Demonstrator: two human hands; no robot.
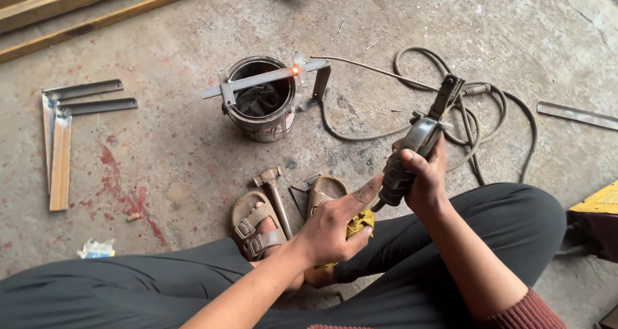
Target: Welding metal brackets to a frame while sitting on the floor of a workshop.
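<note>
right hand (421, 174) is closed tight round the holder (418, 145), its clamp ahead of the grip showing no rod i can make out; left hand (338, 226) pinches a yellow rag (359, 223) just under that grip, forefinger on the handle's base. i'd say keep the clamp pointed away from the legs — beyond it the weld (295, 70) on the bar (270, 78) across the can (261, 100) glows. the rag is mostly hidden, the cable's (463, 110) end cut off.

I see the welding electrode holder (418, 150) gripped in my right hand (421, 181), grey, jaws tilted up and away, its cable looping just beyond, right of the metal can (262, 100). My left hand (335, 226) clutches a yellow cloth (359, 223), forefinger touching the holder's handle base.
</note>
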